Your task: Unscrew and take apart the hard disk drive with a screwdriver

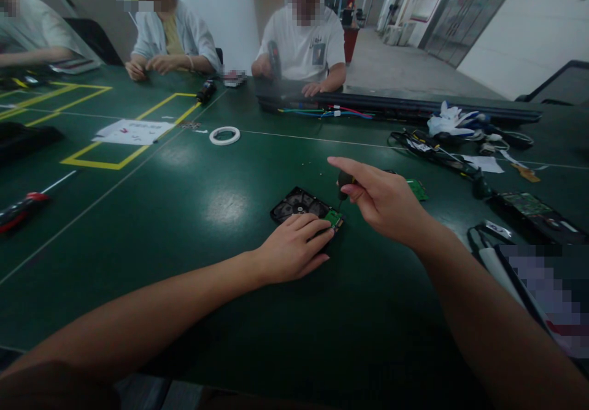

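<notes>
A black hard drive lies flat on the green table, its small green circuit board facing up at the right end. Over the near part of the drive rests my left hand, fingers stretched out across it and reaching the board. My right hand grips the dark handle of a small screwdriver between thumb and fingers, index finger pointing forward. The driver stands nearly upright, its thin tip at the drive's right edge beside the board; whether it sits in a screw is too small to tell.
Tiny bits lie beyond the drive. A white tape roll, a paper sheet and a red-black screwdriver are to the left. Right are a loose green board, cables, white gloves and another drive. Several people sit opposite.
</notes>
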Available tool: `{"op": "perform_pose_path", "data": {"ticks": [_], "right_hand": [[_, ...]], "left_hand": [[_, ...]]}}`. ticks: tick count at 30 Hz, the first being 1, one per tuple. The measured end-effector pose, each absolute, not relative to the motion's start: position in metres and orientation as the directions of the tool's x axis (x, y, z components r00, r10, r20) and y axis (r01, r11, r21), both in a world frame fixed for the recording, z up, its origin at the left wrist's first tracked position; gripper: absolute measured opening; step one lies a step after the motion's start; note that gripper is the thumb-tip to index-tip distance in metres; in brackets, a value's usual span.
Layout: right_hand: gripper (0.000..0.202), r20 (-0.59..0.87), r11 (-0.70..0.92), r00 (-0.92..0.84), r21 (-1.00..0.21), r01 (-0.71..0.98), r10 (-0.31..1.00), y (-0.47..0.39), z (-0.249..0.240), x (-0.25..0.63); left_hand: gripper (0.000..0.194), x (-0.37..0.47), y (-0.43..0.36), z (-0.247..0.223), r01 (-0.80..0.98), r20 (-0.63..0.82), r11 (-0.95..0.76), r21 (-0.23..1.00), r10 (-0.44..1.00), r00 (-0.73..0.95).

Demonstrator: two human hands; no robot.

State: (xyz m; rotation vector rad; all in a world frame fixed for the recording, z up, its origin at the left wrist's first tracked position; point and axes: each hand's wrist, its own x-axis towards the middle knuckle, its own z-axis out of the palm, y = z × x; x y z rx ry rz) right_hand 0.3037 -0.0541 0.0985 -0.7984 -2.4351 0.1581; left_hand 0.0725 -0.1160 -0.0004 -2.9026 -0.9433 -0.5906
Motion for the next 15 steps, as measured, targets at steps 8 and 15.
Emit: {"op": "perform_pose_path", "data": {"ticks": [8,15], "right_hand": [[0.049,0.485,0.769,-0.602,-0.315,0.556,0.634,-0.0508,0.0964,0.3054],[0.044,0.516,0.722,-0.519,-0.36,0.59,0.681,-0.0438,0.0905,0.3069]], "left_hand": [[0.047,0.0721,-0.1161,-0.0018,0.578,0.368,-0.813,0.076,0.562,0.741],[0.047,0.0715,-0.1168,-0.0008,0.577,0.365,-0.812,0.087,0.565,0.74]]}}
